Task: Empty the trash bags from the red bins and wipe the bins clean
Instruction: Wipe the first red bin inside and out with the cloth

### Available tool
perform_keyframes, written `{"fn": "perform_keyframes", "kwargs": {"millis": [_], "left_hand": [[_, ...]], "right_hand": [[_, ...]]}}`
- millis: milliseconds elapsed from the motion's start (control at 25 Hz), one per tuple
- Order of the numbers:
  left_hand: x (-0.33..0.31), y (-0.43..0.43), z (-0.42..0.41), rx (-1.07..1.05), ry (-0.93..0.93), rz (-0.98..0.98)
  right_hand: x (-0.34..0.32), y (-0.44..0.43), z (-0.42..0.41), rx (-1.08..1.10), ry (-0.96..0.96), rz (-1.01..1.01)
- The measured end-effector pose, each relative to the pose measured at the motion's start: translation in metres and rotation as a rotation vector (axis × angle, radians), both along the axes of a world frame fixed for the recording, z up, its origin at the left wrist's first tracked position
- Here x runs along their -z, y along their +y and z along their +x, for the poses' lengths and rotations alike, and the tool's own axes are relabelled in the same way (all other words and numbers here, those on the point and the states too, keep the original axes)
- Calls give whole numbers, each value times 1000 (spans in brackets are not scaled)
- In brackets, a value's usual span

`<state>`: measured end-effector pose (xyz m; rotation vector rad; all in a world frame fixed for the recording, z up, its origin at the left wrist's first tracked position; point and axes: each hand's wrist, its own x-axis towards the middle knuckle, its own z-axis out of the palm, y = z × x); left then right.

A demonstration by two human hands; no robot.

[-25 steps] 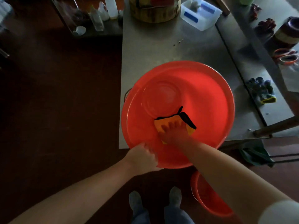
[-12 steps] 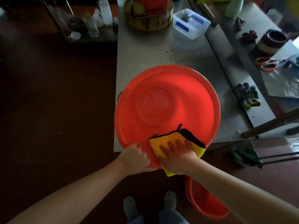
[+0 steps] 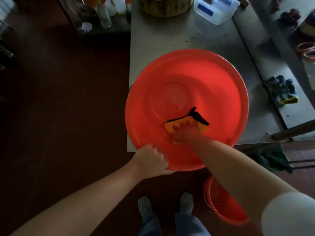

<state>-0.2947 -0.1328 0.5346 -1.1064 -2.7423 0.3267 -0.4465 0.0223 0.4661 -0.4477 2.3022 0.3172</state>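
Dim room; dark red-brown floor (image 3: 68, 103) on the left and near side. Grey steel worktop (image 3: 170, 40) running away from the viewer, with a second steel surface (image 3: 272, 68) butted against its right side. On the worktop's near end, overhanging the near edge: large red bin (image 3: 213, 74), round, mouth up, seen straight down to its circular base. Inside it, low on the near wall just short of the base ring: yellow cloth (image 3: 170, 128) with black edging, one black corner sticking up. Right hand (image 3: 185, 133) flat on the cloth, fingers (image 3: 182, 124) spread apart and pressing it against the wall. Left hand (image 3: 150, 160) at the bin's near-left rim, fingers (image 3: 159, 150) curled and clamped over the edge, thumb under the outside. On the floor below, beside grey shoes (image 3: 144, 204): second red bin (image 3: 221, 208), mouth up, interior partly hidden behind the right forearm. At the worktop's far end: round wooden block (image 3: 165, 7) and clear plastic tub (image 3: 216, 11) with blue pieces inside, too blurred to identify. On the right-hand surface: dark blue gloves (image 3: 281, 90) with a yellow cuff. On a low shelf at far left: plastic bottles (image 3: 105, 16), contents not discernible.
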Motion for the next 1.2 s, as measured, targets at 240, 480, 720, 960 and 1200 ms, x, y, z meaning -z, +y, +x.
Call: {"fn": "perform_keyframes", "kwargs": {"millis": [240,480,720,960,1200], "left_hand": [[-20,-7,-6,-38,-87,-88],[-47,-8,-11,-31,-155,-229],[-64,-23,-22,13,-294,-305],[-95,-71,-43,-42,-141,-388],[-68,-70,-21,-176,-257,-371]], "right_hand": [[-42,10,29,-53,-7,-52],[-109,35,79,-164,-46,-33],[-140,76,102,-373,66,-100],[-149,79,94,-472,188,-56],[-142,64,100,-545,280,-71]]}}
